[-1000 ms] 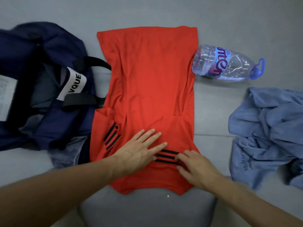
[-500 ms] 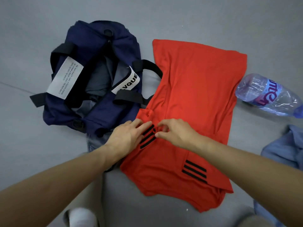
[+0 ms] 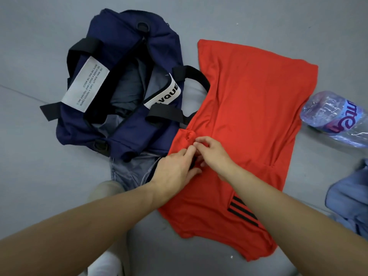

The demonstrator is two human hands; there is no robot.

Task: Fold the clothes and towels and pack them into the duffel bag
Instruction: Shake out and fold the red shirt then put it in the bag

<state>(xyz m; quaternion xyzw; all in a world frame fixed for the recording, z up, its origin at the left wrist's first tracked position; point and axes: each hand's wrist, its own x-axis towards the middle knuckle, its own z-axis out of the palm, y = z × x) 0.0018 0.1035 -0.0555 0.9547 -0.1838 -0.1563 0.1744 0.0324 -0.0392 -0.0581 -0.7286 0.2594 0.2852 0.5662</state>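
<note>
The right hand [image 3: 214,154] pinches the folded-in sleeve of the red shirt [image 3: 249,108] with curled fingers. The left hand [image 3: 175,170] grips the sleeve between thumb and fingers. The shirt lies flat on the grey floor [image 3: 39,176], touching the open navy duffel bag [image 3: 123,36] on its left. A water bottle [image 3: 334,118] and a blue towel [image 3: 346,198] lie to the right.

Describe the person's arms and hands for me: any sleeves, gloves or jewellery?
The left forearm and right forearm are bare as far as the frame shows; no sleeve reaches them. The left hand and right hand wear no gloves, and no watch, bracelet or ring is visible.
</note>
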